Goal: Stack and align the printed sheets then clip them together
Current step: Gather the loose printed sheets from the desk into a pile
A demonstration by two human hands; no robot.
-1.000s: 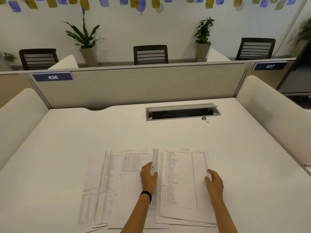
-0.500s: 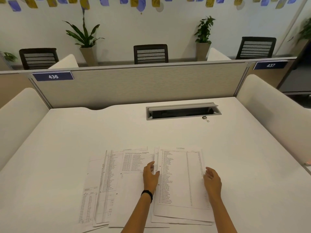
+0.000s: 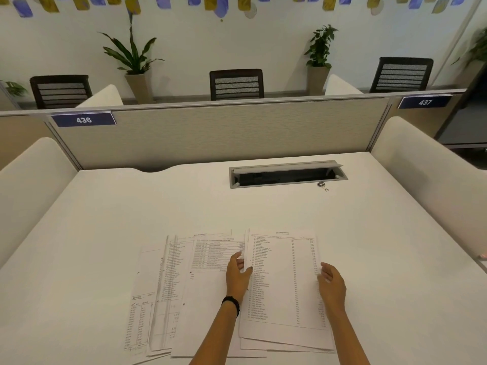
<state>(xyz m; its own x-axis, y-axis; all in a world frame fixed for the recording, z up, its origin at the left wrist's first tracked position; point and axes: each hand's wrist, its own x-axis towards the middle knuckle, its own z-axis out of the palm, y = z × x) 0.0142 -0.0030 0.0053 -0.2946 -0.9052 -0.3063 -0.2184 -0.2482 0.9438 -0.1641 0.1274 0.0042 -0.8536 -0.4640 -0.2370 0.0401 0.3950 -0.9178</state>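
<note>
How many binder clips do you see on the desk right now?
1. The small black binder clip lies on the white desk just in front of the grey cable tray's right end, far beyond both hands. Others may be hidden under the printed sheets.

Printed sheets (image 3: 283, 280): white, black text in tabular columns. Desk (image 3: 369, 246): plain off-white. Wristband (image 3: 232, 304) on left hand (image 3: 237, 277): black. Binder clip (image 3: 322, 184) near desk's far edge: black, silver handles. Cable tray (image 3: 287, 175): grey frame, dark inside. Partition (image 3: 224, 133): beige weave. Number plates (image 3: 83, 119): navy, white digits.
</note>
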